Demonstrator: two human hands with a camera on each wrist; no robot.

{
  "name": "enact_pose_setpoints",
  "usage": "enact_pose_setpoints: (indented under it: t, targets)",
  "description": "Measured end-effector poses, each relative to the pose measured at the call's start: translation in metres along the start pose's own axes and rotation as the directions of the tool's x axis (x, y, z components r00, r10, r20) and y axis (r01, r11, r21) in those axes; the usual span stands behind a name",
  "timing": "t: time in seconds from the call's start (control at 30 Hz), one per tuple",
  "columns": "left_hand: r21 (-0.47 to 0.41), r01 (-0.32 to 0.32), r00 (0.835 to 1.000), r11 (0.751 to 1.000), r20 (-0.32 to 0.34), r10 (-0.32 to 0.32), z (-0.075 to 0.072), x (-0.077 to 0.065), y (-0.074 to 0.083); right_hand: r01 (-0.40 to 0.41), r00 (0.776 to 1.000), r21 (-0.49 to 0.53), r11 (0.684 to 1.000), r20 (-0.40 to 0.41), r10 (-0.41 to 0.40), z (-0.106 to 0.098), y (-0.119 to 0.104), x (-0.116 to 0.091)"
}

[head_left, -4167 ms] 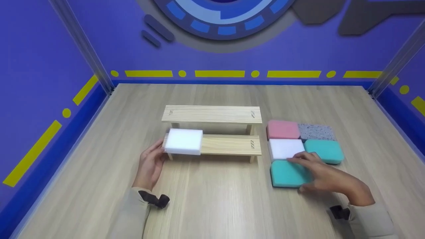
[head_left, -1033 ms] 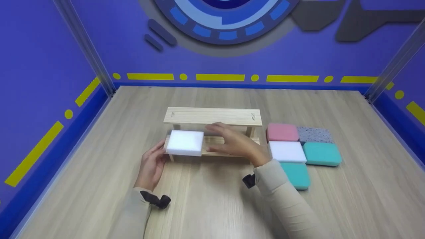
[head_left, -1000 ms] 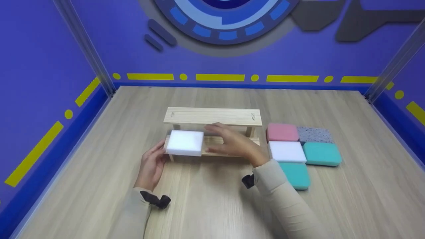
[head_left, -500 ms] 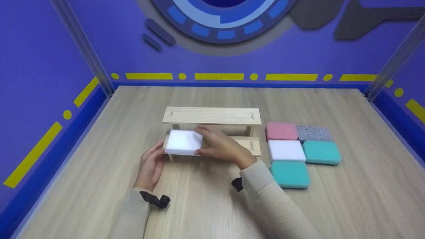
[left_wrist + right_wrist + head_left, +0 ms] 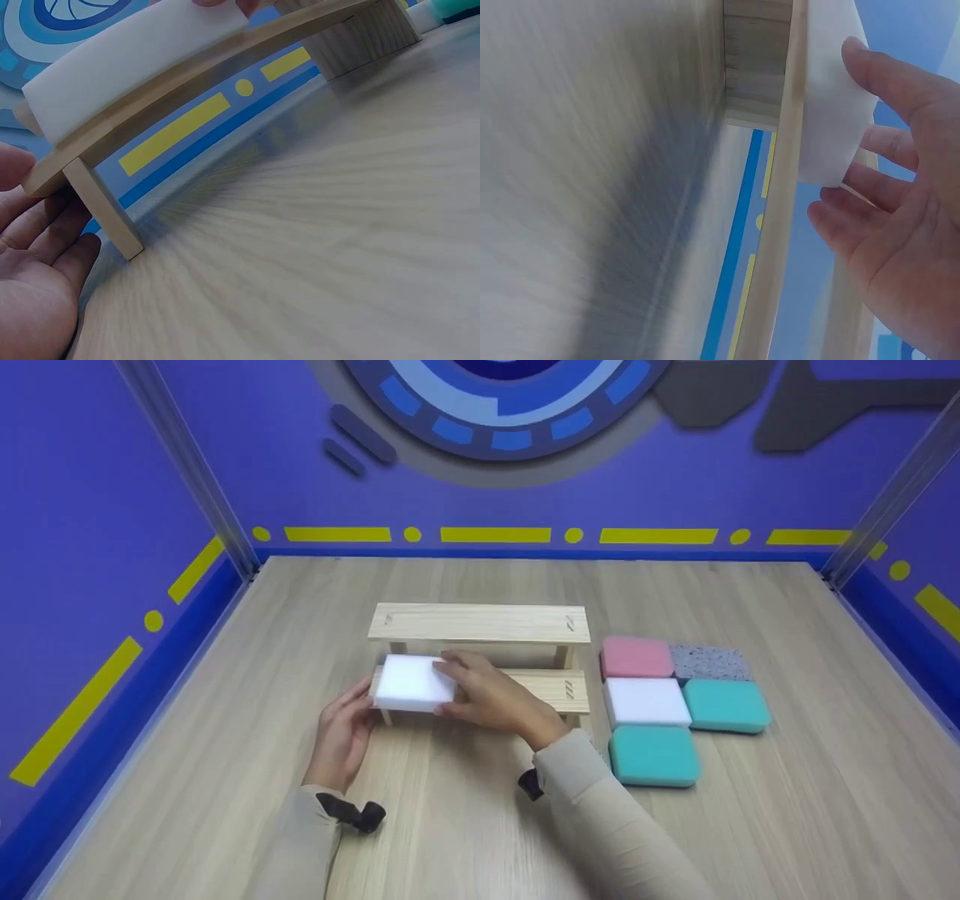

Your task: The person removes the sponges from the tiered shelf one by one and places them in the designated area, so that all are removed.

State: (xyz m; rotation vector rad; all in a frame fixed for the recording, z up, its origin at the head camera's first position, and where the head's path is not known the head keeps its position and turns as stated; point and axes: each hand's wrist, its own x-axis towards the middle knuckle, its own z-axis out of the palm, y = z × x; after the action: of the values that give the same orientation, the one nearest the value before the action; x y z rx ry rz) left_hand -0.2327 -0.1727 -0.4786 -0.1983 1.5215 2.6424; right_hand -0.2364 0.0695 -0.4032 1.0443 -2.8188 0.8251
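Observation:
A white sponge (image 5: 414, 682) lies flat on the left end of the lower board (image 5: 555, 690) of a two-step wooden shelf (image 5: 480, 622). My left hand (image 5: 341, 735) grips that end of the board; the left wrist view has the thumb above and the fingers (image 5: 45, 225) underneath. At the sponge's right end, my right hand (image 5: 491, 694) holds it, thumb on the near edge and fingers over the far side. In the right wrist view the thumb (image 5: 889, 79) touches the sponge (image 5: 832, 97) and the other fingers bend round its end.
Right of the shelf, a group of sponges lies on the wooden table (image 5: 480, 825): pink (image 5: 637, 658), speckled grey (image 5: 711, 661), white (image 5: 646, 701) and two teal, one at the right (image 5: 726, 705) and one in front (image 5: 654, 755). Blue walls (image 5: 495, 502) enclose the back and sides.
My right hand has come from the teal sponge at the right to the shelf, then moved left onto the white sponge's right end. The left hand has stayed on the shelf.

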Motion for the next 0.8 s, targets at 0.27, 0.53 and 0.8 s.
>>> enact_pose_setpoints:
  t: [0.27, 0.53, 0.8]
  targets:
    - [0.010, -0.004, 1.000, 1.000, 0.013, 0.004, -0.0001, -0.0005, 0.0011, -0.026, 1.000, 0.011, 1.000, 0.003, 0.026, 0.0019, 0.0016, 0.0006]
    - [0.013, 0.000, 1.000, 1.000, 0.010, -0.001, 0.0001, -0.0012, 0.0009, -0.033, 0.999, 0.006, 0.999, 0.004, 0.033, 0.0015, 0.0029, -0.0018]
    - [0.006, -0.001, 1.000, 1.000, 0.011, 0.001, -0.0002, -0.0016, 0.0006, -0.029, 0.999, -0.002, 1.000, 0.020, 0.029, -0.0044, 0.0030, -0.0058]
